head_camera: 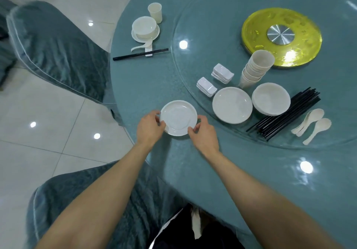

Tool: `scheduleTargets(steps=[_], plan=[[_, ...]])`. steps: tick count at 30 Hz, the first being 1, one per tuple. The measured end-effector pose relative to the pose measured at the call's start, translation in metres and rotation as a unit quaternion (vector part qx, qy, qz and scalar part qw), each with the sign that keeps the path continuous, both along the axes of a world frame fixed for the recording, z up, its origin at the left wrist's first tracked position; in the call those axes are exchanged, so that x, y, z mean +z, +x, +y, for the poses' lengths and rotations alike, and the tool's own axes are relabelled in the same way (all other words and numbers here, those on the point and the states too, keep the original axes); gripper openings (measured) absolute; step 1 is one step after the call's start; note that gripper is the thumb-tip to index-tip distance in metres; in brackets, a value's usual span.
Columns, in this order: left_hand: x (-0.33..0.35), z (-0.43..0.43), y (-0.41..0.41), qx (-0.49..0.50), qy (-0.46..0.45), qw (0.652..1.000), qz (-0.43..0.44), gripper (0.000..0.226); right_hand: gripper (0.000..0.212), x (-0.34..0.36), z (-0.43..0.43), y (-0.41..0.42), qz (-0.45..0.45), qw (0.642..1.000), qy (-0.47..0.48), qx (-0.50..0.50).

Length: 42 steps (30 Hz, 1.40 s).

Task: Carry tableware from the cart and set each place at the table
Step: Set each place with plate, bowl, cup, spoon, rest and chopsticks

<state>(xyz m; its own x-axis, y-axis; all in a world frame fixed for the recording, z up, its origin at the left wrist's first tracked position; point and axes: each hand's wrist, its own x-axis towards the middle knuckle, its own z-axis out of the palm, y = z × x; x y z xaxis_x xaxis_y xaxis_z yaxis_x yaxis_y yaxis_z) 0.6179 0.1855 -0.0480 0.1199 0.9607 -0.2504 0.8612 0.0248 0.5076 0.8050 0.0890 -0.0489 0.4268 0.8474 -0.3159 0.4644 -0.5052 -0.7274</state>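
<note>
A small white plate (pixel 178 117) lies on the teal table (pixel 150 82) near its front edge. My left hand (pixel 149 127) pinches the plate's left rim and my right hand (pixel 202 134) pinches its lower right rim. On the glass turntable (pixel 193 36) to the right sit a stack of plates (pixel 232 104), a stack of bowls (pixel 271 99), a leaning stack of cups (pixel 256 68), two piles of white chopstick rests (pixel 206 86), a bundle of black chopsticks (pixel 286 113) and several white spoons (pixel 313 122).
A set place at the far left has a bowl on a plate (pixel 144 28), a cup (pixel 155 12), a spoon (pixel 141 46) and black chopsticks on a rest (pixel 140 54). A yellow disc (pixel 281 36) marks the turntable's centre. Covered chairs (pixel 56 45) stand on the tiled floor at the left.
</note>
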Motion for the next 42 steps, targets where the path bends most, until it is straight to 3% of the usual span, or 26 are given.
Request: scheduleTargets(steps=[8,16,22,31,37,42], plan=[[-0.019,0.001,-0.012,-0.035,-0.022,0.999,0.029,0.035,0.047,-0.012,0.001,-0.005,-0.018,0.996,-0.081,0.029],[0.002,0.012,0.009,-0.035,0.037,0.999,0.002,0.042,0.048,0.011,-0.011,0.018,-0.015,1.000,-0.014,0.010],[0.026,0.015,0.087,-0.105,0.064,0.991,-0.061,0.038,0.034,0.036,-0.028,0.067,-0.037,0.997,0.031,-0.057],[0.048,-0.004,0.206,-0.195,0.071,0.974,-0.089,0.031,0.020,0.057,-0.059,0.157,-0.086,0.977,0.081,-0.178],[0.047,-0.011,0.257,-0.193,0.060,0.976,-0.085,0.033,0.022,0.057,-0.064,0.210,-0.136,0.945,0.071,-0.289],[0.042,-0.012,0.284,-0.166,0.050,0.982,-0.076,0.041,0.036,0.043,-0.052,0.241,-0.120,0.958,0.017,-0.261]])
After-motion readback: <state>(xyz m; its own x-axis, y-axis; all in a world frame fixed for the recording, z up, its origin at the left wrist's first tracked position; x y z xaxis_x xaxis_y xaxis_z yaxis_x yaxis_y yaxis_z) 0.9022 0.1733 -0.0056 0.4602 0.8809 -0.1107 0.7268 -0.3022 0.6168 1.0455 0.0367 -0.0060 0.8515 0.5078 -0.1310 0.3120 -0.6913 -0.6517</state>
